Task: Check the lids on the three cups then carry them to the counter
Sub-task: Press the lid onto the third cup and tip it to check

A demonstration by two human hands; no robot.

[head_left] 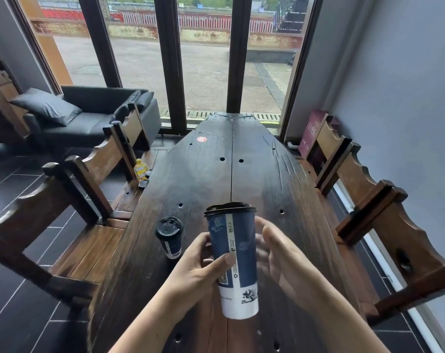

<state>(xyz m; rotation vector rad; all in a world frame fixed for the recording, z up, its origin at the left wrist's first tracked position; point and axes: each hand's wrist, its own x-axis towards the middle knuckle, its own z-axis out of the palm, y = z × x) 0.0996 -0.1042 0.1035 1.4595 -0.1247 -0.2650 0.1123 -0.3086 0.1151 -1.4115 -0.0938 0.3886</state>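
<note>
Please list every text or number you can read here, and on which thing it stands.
"6": red round sticker on the table.
Held cup: print and code too small.
Standing cup: label too small.
Maroon board: characters blurred.
Yellow packet: print blurred.

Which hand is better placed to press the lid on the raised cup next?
Probably the right hand: it is open beside the tall blue cup, holding nothing, just below the black lid. The left hand is occupied gripping that cup.
</note>
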